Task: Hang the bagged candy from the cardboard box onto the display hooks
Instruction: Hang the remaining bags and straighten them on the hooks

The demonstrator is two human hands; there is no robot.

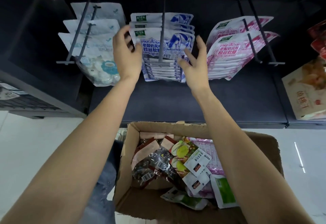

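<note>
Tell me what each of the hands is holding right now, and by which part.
Nothing is held. The left hand and right hand are spread open either side of the blue-and-white candy bags hanging on the middle hook.

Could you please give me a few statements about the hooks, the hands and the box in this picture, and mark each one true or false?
1. The blue bags hang on the middle hook. True.
2. The right hand grips a pink bag. False: its fingers are spread and hold nothing.
3. The box on the floor holds mixed bags. True.
4. The pink bags hang left of the blue ones. False: they hang to the right; the white bags hang left.
5. The left hand is inside the box. False: it is raised at the blue bags' left edge.
</note>
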